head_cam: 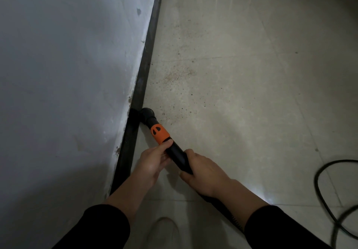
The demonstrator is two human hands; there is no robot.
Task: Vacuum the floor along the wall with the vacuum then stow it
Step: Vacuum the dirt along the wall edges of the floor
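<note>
I have the vacuum wand (177,154) in both hands, its black nozzle (143,115) pressed to the floor (242,93) right where it meets the dark baseboard (147,55) at the foot of the wall (67,55). My left hand (153,161) curls round the tube just behind the orange collar (159,134); my right hand (203,173) wraps the tube further back, fingers closed firmly on it. A ribbed hose (235,219) trails from under my right sleeve.

I judge this to be the vacuuming step, not the stowing. A scatter of brown grit (180,74) lies on the floor ahead of the nozzle, near the baseboard, so the next move calls for sliding the nozzle forward along that edge, kept low and tight to the wall.

A black cable (327,190) loops on the floor to my right (worth keeping clear of). No bin, box or vacuum body shows, so I cannot tell where it gets stowed.
</note>
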